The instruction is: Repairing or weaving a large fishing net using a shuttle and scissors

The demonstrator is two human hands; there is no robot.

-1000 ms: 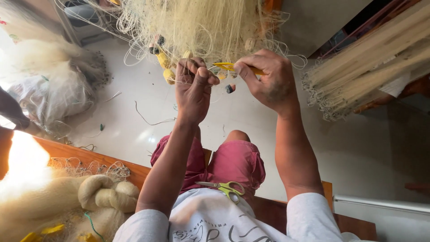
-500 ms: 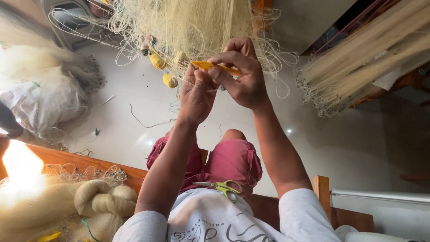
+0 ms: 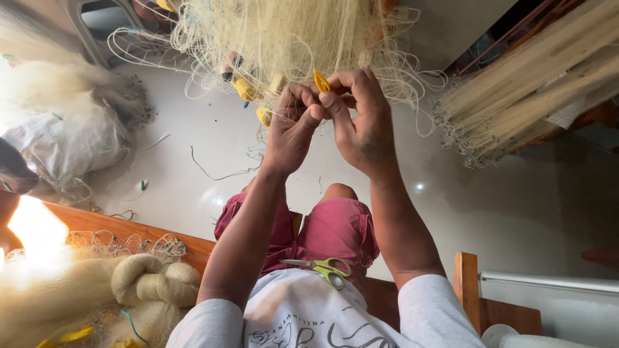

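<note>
Probably net-mending workshop (heaped fishing nets (image 3: 284, 32))

Two hands are showing, the left hand (image 3: 291, 132) and the right hand (image 3: 362, 119); one yellow netting needle (image 3: 320, 81) is sitting between them; one pair of scissors (image 3: 324, 268) is lying on the lap; three small yellow floats (image 3: 245, 88) are hanging in one pale net (image 3: 284, 32)

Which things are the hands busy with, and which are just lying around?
In use: left hand, right hand, yellow netting needle, pale fishing net, yellow floats.
Lying about: scissors on the lap, coiled net bundle, bagged net.
</note>
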